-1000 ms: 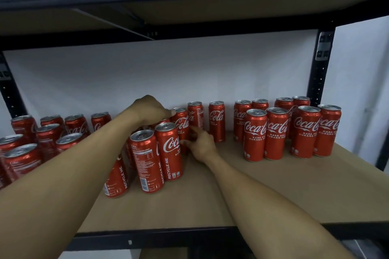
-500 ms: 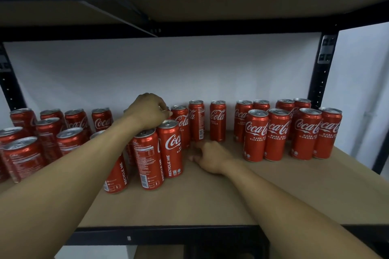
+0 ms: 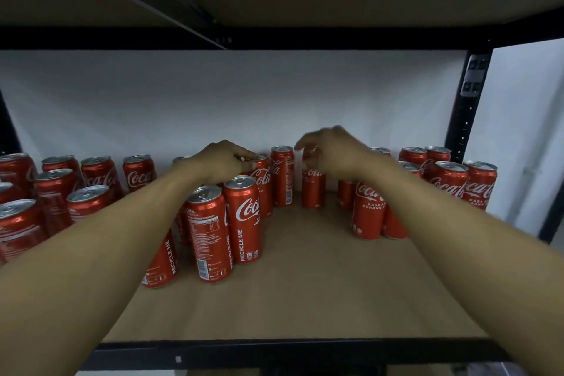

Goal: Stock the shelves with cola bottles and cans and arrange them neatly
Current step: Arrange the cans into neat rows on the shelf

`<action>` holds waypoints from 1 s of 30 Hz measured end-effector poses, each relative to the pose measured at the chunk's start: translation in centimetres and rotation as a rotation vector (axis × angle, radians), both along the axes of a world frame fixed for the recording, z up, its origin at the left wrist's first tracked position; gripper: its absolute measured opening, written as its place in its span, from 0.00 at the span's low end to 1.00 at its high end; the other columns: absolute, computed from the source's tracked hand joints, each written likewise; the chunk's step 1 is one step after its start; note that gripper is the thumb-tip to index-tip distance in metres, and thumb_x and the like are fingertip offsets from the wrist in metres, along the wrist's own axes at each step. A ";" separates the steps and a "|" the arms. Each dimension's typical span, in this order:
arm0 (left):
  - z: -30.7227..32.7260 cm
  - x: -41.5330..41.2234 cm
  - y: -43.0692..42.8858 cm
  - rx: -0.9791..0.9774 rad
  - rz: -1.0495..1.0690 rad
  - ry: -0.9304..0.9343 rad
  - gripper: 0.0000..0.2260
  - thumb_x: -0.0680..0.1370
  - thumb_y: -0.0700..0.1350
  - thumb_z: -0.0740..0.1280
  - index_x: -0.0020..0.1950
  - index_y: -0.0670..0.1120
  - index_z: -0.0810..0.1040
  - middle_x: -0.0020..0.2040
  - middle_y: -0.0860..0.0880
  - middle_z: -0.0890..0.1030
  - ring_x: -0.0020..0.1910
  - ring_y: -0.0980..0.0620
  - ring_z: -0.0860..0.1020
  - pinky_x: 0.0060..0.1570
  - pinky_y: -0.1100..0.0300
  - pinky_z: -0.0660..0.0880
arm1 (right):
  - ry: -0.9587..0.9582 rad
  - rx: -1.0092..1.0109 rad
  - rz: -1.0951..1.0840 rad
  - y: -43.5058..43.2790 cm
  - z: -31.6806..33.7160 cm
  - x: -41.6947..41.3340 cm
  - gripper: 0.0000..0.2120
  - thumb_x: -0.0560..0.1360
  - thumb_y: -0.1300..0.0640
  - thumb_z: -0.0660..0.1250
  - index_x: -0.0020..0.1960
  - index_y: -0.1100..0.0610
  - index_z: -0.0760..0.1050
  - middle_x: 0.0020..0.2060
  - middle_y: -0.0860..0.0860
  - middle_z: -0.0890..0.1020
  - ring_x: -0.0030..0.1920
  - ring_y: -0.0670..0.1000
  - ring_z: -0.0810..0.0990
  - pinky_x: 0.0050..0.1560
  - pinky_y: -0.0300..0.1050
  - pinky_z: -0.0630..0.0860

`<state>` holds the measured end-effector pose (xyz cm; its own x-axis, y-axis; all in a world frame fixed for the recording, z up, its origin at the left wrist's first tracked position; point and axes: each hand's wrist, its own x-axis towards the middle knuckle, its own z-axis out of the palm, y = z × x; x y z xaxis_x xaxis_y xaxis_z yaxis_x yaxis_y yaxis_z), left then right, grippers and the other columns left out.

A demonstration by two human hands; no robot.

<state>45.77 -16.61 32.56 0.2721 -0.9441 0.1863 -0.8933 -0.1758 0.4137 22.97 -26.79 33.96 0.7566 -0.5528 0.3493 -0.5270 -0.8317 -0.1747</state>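
Note:
Many red cola cans stand on the brown shelf board (image 3: pixel 305 290). My left hand (image 3: pixel 221 162) reaches over the front cans (image 3: pixel 242 220) and grips the top of a back-row cola can (image 3: pixel 263 183) with curled fingers. Raised and blurred, my right hand (image 3: pixel 334 152) hovers with curved fingers over the top of another back-row can (image 3: pixel 312 189); I cannot see it gripping that can. One more can (image 3: pixel 282 177) stands between those two. My forearms hide parts of several cans.
A loose crowd of cans (image 3: pixel 88 201) fills the left side, and a tidier block of cans (image 3: pixel 448 180) stands at the right by the black upright post (image 3: pixel 467 119). The upper shelf (image 3: pixel 274 9) hangs low overhead. A white wall is behind.
My right hand has lifted off the shelf board and moved up and back over a back-row can. My left hand has stayed on its can top.

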 end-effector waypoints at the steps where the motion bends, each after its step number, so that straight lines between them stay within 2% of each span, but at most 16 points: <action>1: -0.1 0.1 -0.2 -0.003 -0.005 0.001 0.18 0.82 0.54 0.65 0.72 0.57 0.74 0.72 0.49 0.75 0.65 0.47 0.76 0.56 0.56 0.74 | -0.013 -0.007 -0.015 -1.0 0.9 0.2 0.19 0.79 0.54 0.70 0.69 0.51 0.76 0.63 0.52 0.80 0.58 0.50 0.79 0.59 0.43 0.74; 3: -0.2 0.2 -0.5 -0.001 -0.011 -0.006 0.18 0.82 0.53 0.65 0.72 0.57 0.74 0.72 0.50 0.75 0.65 0.47 0.76 0.57 0.56 0.74 | 0.021 -0.016 -0.046 -3.0 1.9 0.9 0.21 0.78 0.53 0.71 0.71 0.50 0.73 0.67 0.53 0.76 0.62 0.51 0.77 0.59 0.43 0.73; 6: 0.3 0.3 -0.7 0.029 -0.010 -0.065 0.18 0.82 0.53 0.65 0.72 0.56 0.74 0.71 0.49 0.75 0.65 0.47 0.76 0.56 0.57 0.73 | 0.189 -0.038 -0.077 -5.8 2.3 1.9 0.24 0.79 0.53 0.70 0.74 0.51 0.71 0.71 0.54 0.71 0.65 0.54 0.73 0.62 0.47 0.72; 10: 1.5 0.2 -1.6 0.040 -0.007 -0.156 0.16 0.82 0.53 0.66 0.69 0.53 0.78 0.69 0.51 0.77 0.62 0.51 0.76 0.52 0.59 0.71 | 0.332 -0.033 -0.060 -8.4 2.3 2.2 0.22 0.80 0.58 0.68 0.73 0.51 0.73 0.70 0.54 0.74 0.64 0.53 0.75 0.57 0.43 0.70; 13: 2.3 0.0 -3.1 0.003 -0.018 -0.199 0.15 0.80 0.51 0.68 0.66 0.51 0.79 0.69 0.49 0.77 0.62 0.51 0.76 0.53 0.59 0.71 | 0.333 0.010 -0.023 -9.3 2.6 2.0 0.21 0.79 0.60 0.70 0.71 0.52 0.76 0.67 0.53 0.78 0.62 0.52 0.79 0.56 0.44 0.75; 15: 2.5 -0.3 -4.5 -0.008 -0.044 -0.211 0.18 0.79 0.50 0.70 0.69 0.51 0.77 0.70 0.48 0.75 0.64 0.49 0.76 0.55 0.59 0.70 | 0.315 0.045 -0.012 -10.1 2.6 1.9 0.21 0.77 0.60 0.72 0.70 0.50 0.77 0.66 0.52 0.79 0.60 0.52 0.80 0.59 0.48 0.80; 18: 2.9 -1.2 -7.1 -0.003 -0.081 -0.144 0.22 0.78 0.47 0.72 0.72 0.52 0.74 0.70 0.48 0.75 0.64 0.48 0.76 0.56 0.56 0.73 | 0.307 0.077 0.006 -11.0 2.5 1.4 0.22 0.76 0.61 0.73 0.69 0.48 0.77 0.66 0.50 0.80 0.61 0.51 0.80 0.60 0.52 0.80; 24: 3.4 -2.8 -11.2 0.221 -0.106 -0.091 0.29 0.78 0.39 0.71 0.77 0.54 0.67 0.76 0.48 0.69 0.73 0.44 0.69 0.63 0.50 0.71 | 0.290 0.079 0.036 -11.1 2.2 1.3 0.26 0.77 0.62 0.72 0.73 0.49 0.73 0.68 0.52 0.78 0.64 0.52 0.77 0.60 0.47 0.76; 26: 3.3 -3.0 -11.9 0.276 -0.126 -0.112 0.28 0.78 0.37 0.70 0.76 0.54 0.70 0.76 0.48 0.69 0.72 0.44 0.69 0.63 0.48 0.72 | 0.314 0.059 0.045 -10.8 2.2 1.5 0.28 0.78 0.62 0.70 0.75 0.48 0.71 0.69 0.53 0.77 0.65 0.53 0.77 0.59 0.46 0.75; 30: 3.6 -3.9 -12.2 0.300 -0.123 -0.183 0.24 0.79 0.39 0.69 0.74 0.50 0.72 0.72 0.45 0.73 0.65 0.46 0.76 0.59 0.53 0.76 | 0.363 0.027 0.037 -10.6 2.2 1.8 0.27 0.78 0.63 0.69 0.75 0.48 0.70 0.71 0.53 0.75 0.65 0.54 0.76 0.58 0.45 0.74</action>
<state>41.89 -28.85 36.16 0.1407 -0.9877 -0.0687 -0.9697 -0.1515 0.1917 24.74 -37.41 36.21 0.8480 -0.5285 0.0404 -0.5288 -0.8487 -0.0041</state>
